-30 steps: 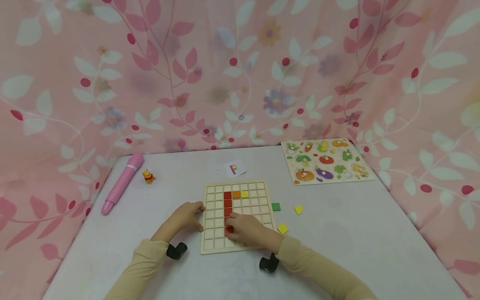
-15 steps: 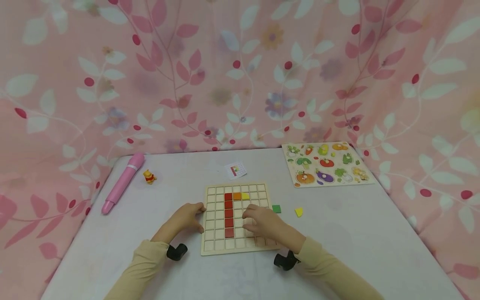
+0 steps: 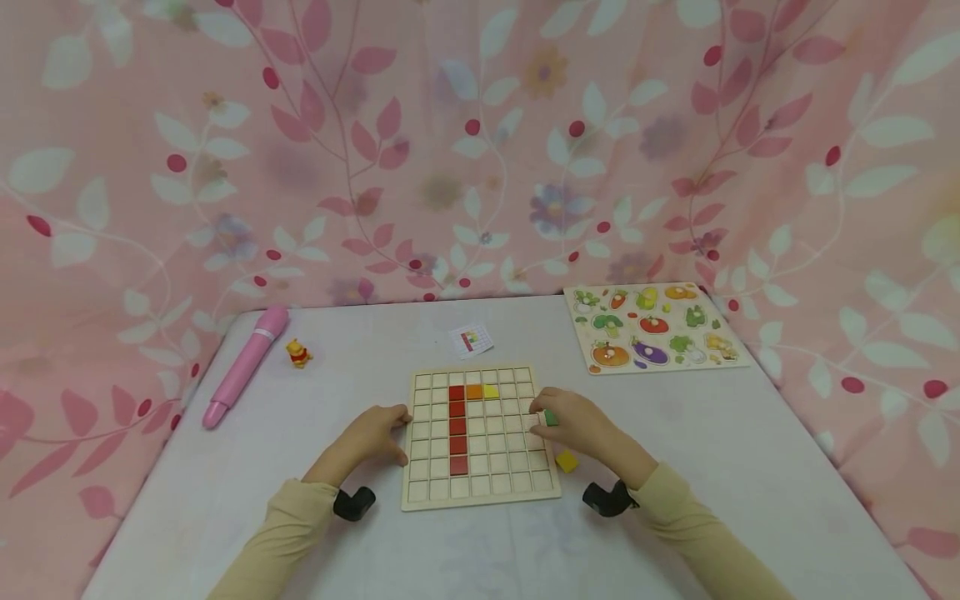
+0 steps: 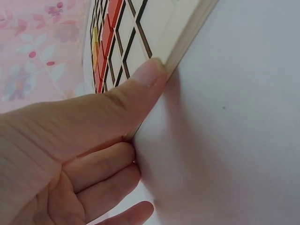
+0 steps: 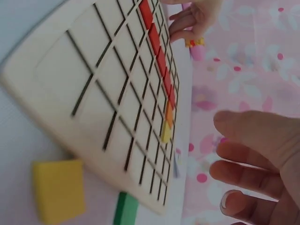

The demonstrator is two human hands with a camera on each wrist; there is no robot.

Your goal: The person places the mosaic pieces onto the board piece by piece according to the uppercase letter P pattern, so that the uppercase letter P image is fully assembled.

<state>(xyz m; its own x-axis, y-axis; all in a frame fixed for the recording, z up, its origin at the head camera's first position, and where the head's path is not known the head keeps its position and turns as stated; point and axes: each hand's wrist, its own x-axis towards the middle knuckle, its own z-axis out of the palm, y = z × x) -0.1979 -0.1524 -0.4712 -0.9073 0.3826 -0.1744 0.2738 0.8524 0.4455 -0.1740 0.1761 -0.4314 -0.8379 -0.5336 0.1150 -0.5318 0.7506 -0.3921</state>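
Observation:
A wooden grid board (image 3: 495, 479) lies on the table with red tiles (image 3: 458, 426) in a column and an orange tile (image 3: 474, 392) and a yellow tile (image 3: 491, 392) beside the top one. My left hand (image 3: 365, 437) touches the board's left edge, its thumb on the rim in the left wrist view. Off the board's right edge, my right hand (image 3: 581, 425) hovers with fingers apart and nothing between them, partly covering a green tile (image 3: 551, 417). A loose yellow square tile (image 3: 567, 461) lies just below that hand.
Behind the board sits a small printed pattern card (image 3: 471, 341). A vegetable puzzle board (image 3: 660, 327) is at the back right. To the left are a pink marker-shaped stick (image 3: 246, 367) and a yellow bear figurine (image 3: 297, 353). A floral curtain (image 3: 480, 150) stands behind the table.
My right hand has left the lowest red tile and moved right, across the board to the green tile. It now hides the yellow rounded piece. My left hand stays at the board's edge.

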